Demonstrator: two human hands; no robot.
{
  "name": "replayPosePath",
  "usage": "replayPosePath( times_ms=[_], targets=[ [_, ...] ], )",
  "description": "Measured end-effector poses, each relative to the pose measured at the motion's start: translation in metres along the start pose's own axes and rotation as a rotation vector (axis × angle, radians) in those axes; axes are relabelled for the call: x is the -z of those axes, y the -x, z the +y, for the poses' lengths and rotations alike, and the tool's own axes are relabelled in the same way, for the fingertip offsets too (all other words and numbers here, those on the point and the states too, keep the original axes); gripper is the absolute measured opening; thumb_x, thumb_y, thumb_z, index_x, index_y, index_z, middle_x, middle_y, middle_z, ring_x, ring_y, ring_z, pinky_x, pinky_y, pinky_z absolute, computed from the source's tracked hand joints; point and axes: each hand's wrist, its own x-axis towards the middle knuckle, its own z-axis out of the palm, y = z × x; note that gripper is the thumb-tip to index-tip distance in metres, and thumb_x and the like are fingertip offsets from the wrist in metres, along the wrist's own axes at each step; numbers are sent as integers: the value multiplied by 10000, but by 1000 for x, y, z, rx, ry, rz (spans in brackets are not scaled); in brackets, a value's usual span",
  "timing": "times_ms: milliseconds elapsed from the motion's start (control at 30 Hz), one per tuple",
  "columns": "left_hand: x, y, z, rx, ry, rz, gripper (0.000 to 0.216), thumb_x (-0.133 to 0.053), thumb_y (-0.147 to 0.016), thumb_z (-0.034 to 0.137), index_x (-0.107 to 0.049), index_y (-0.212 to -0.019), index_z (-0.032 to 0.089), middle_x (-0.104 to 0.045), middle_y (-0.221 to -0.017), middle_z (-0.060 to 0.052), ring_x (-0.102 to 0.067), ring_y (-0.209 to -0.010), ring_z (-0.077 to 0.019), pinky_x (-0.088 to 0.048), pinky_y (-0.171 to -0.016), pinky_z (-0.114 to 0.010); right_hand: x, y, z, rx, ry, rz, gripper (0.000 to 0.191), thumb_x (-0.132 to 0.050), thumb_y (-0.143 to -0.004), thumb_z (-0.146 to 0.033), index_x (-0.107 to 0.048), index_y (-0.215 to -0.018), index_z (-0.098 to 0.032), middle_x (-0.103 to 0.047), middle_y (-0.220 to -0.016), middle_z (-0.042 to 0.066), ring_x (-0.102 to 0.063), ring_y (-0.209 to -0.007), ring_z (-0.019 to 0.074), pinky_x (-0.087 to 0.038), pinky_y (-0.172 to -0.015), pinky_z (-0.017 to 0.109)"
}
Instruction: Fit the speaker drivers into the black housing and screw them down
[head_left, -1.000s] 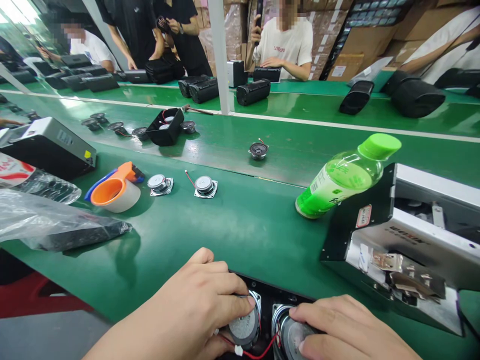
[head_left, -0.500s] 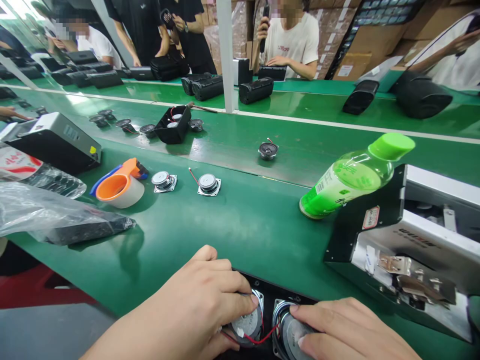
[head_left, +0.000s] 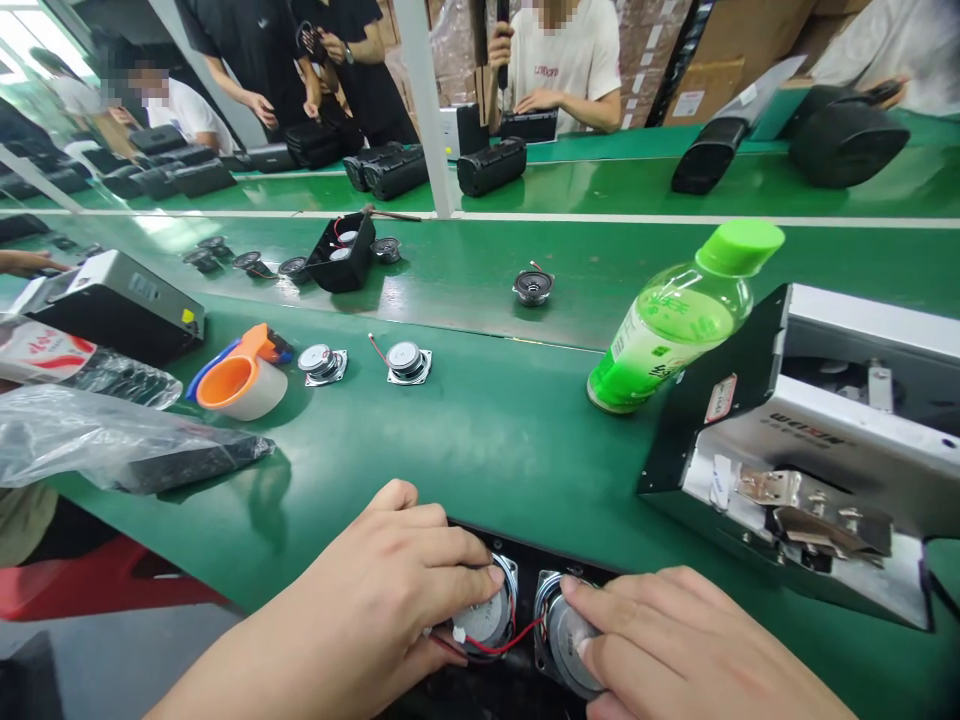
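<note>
Sitting side by side, backs up, in a black housing point(head_left: 525, 585): two round silver speaker drivers, left speaker driver point(head_left: 484, 618) under the left hand point(head_left: 390, 600), right speaker driver point(head_left: 564, 640) under the right hand point(head_left: 675, 650), joined by a red wire point(head_left: 504, 645).

The table point(head_left: 487, 440) has a smooth, slightly glossy green surface. The two small speakers point(head_left: 487, 615) have shiny metal backs and thin red wire. The bottle point(head_left: 675, 325) is clear glossy plastic. The bag point(head_left: 90, 440) is thin, wrinkled transparent plastic.

Green bench point(head_left: 480, 450); green bottle point(head_left: 675, 325) at two o'clock; orange-and-white tape point(head_left: 240, 380) at ten; red wire point(head_left: 506, 645) across silver speakers point(head_left: 487, 615).
</note>
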Motion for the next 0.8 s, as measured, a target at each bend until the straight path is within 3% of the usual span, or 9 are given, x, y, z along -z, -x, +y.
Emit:
replayPosePath(
  times_ms=[500,633,800],
  targets=[
    [-3,2,1,-16,-73,57,324,-818,-998,249,-740,-1308,304,-812,-1221,25,-737,-1034,-191,-300,-860,-411,15,-2,-3,-15,-31,-24,369,-418,-1185,-390,-721,-1012,-272,-822,-1084,-95,-727,-930,127,-519,-883,325],
    [-4,3,0,-38,-111,72,322,-826,-990,271,-745,-1301,270,-824,-1207,0,-750,-1031,-213,-294,-851,-417,18,-4,-5,-20,-68,-80,341,-465,-1168,-414,-695,-954,-281,-807,-1016,-99,-730,-910,132,-545,-841,326],
    [-4,3,-1,-65,-152,70,356,-859,-966,277,-745,-1302,256,-828,-1211,-14,-752,-1028,-222,-284,-830,-414,21,-1,-3,-40,-109,-146,82,-686,-1057,-320,-693,-978,-302,-808,-1116,-129,-736,-961,157,-565,-873,349]
  ],
)
